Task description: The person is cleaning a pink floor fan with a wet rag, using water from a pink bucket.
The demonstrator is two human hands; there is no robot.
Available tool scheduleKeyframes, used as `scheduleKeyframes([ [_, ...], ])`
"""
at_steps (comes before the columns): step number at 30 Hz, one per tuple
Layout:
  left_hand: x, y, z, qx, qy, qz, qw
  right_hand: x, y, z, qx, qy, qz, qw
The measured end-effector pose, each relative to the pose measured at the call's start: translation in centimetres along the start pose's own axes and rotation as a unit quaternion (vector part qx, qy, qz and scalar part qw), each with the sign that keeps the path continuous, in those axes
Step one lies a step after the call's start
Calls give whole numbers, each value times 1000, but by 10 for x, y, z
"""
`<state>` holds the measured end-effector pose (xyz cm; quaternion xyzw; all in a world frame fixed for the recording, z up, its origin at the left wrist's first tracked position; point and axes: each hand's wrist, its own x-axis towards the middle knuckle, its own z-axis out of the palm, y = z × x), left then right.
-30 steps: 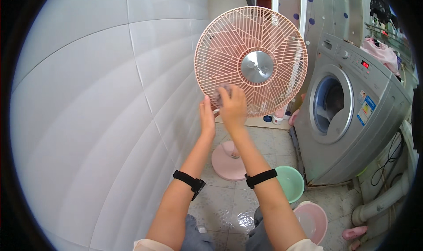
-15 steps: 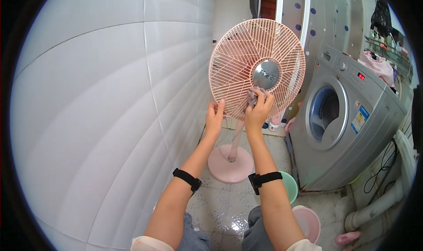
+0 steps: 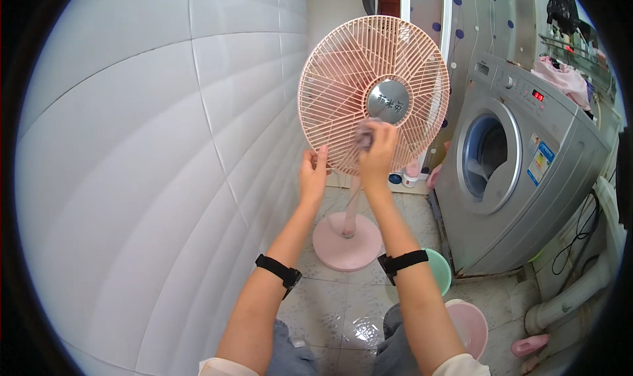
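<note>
A pink standing fan (image 3: 343, 72) faces me, its round grille tilted slightly and its silver hub cap (image 3: 388, 101) at the centre. My left hand (image 3: 314, 175) grips the lower left rim of the grille, thumb on the front and fingers curled behind the edge. A crumpled greyish-purple cloth (image 3: 364, 136) is bunched in my right hand (image 3: 379, 153), pressed to the bars just below the hub. The fan's stem runs down to a round pink base (image 3: 347, 241) on the floor.
Close on the left rises a white tiled wall (image 3: 132, 145). At the right stands a grey washing machine (image 3: 527, 158) with laundry on top. A green basin (image 3: 438, 272) and a pink basin (image 3: 470, 326) sit beside my right arm, near a drain pipe (image 3: 567, 303).
My right hand has moved the cloth a little to the left on the grille and is blurred. In the picture the fan head sits slightly higher and further left; my left hand keeps its hold.
</note>
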<state>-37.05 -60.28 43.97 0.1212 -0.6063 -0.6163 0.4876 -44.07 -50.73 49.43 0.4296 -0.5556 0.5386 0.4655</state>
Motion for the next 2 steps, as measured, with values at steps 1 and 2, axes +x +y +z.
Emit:
scheduleKeyframes([
  [1, 0, -1, 1, 24, 1, -4, 1000, 3, 8, -5, 4, 46, 73, 996],
  [2, -1, -3, 3, 9, 2, -2, 1000, 4, 8, -4, 4, 49, 75, 996],
])
